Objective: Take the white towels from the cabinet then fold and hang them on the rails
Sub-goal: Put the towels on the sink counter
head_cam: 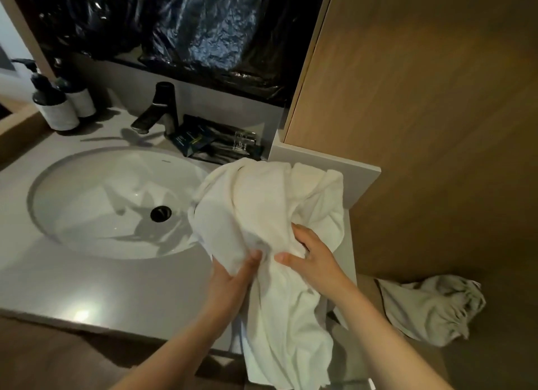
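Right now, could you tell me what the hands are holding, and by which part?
Both hold the white towel: the left hand pinches a fold at its left edge, the right hand grips its crumpled middle.

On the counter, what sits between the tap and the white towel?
A dark tray of packets and a clear glass, seen in the head view, lie between the tap and the towel.
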